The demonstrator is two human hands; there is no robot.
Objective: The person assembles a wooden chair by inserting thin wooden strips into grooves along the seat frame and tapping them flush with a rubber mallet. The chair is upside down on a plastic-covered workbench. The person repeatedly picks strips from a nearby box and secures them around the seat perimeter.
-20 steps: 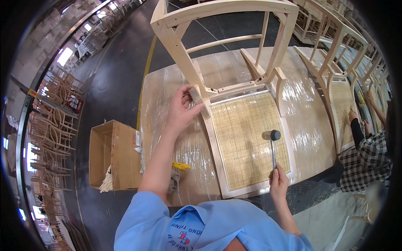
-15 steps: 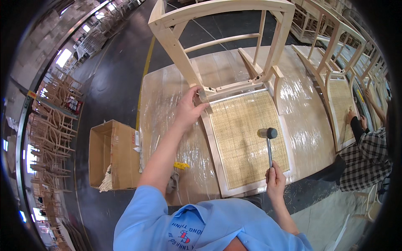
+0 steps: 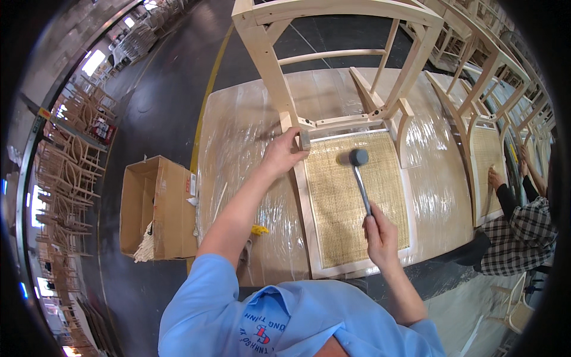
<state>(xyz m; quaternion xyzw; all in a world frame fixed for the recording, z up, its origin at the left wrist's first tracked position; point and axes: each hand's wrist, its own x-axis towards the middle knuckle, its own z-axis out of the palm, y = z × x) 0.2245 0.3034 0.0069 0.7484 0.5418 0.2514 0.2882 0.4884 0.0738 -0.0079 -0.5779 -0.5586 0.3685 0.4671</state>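
A pale wooden chair (image 3: 275, 77) lies on its back, with its legs rising and its woven cane panel (image 3: 348, 202) facing up inside a light frame. At the panel's far left corner, my left hand (image 3: 281, 156) pinches a small greyish block (image 3: 305, 140) against the frame. My right hand (image 3: 382, 239) grips the handle of a mallet (image 3: 358, 158) with a dark head. That head hangs over the far middle part of the cane, apart from the block.
Plastic film covers the table (image 3: 250, 101). Left of it stands an open cardboard box (image 3: 172, 208) with pale strips. A yellow object (image 3: 259, 229) lies by my left forearm. To the right, a person in a checked shirt (image 3: 526, 229) works at another chair (image 3: 488, 160).
My right hand and the mallet have moved away from me and to the left, bringing its head nearer to the block. My left hand still pinches the block at the corner.
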